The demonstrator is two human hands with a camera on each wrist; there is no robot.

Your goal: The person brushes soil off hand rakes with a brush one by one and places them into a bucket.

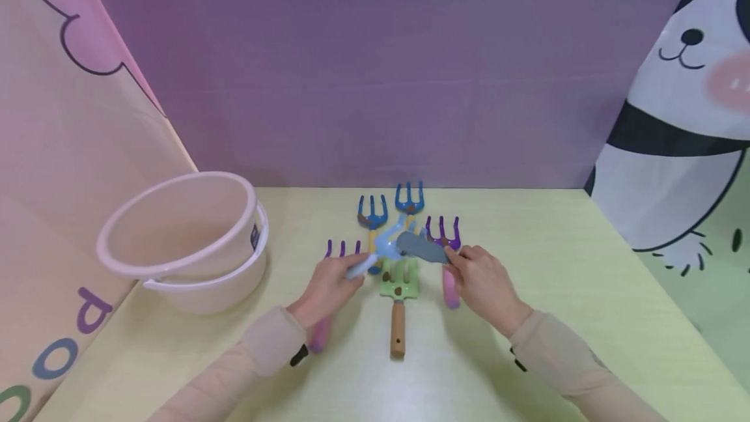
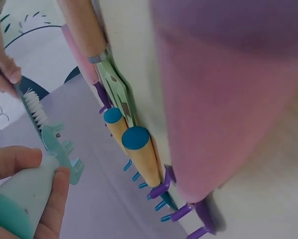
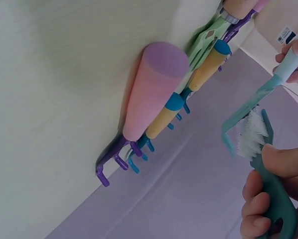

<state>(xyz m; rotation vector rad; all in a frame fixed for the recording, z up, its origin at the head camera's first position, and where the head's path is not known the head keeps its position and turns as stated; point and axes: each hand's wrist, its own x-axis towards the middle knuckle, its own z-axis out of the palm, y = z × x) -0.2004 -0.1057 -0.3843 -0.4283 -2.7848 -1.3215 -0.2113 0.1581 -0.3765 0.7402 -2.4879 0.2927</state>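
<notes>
My left hand [image 1: 331, 286] grips the pale handle of a light blue rake [image 1: 387, 245], held above the table. A dark teal brush [image 1: 423, 247] is gripped in my right hand [image 1: 485, 284]. In the right wrist view the brush's white bristles [image 3: 252, 133] touch the head of the rake [image 3: 248, 110]. Below lies a green rake [image 1: 398, 290] with a wooden handle and brown spots. Purple rakes with pink handles lie on either side of it, one on the right [image 1: 450, 285], one on the left [image 1: 321, 332] partly hidden by my left hand.
Two blue rakes [image 1: 372, 219] [image 1: 409, 203] with yellow handles lie farther back, brown spots on them. Pale pink basins [image 1: 202, 298], one tilted inside another, stand at the table's left. A purple backdrop [image 1: 375, 83] rises behind the table, with a panda print [image 1: 668, 174] on the right.
</notes>
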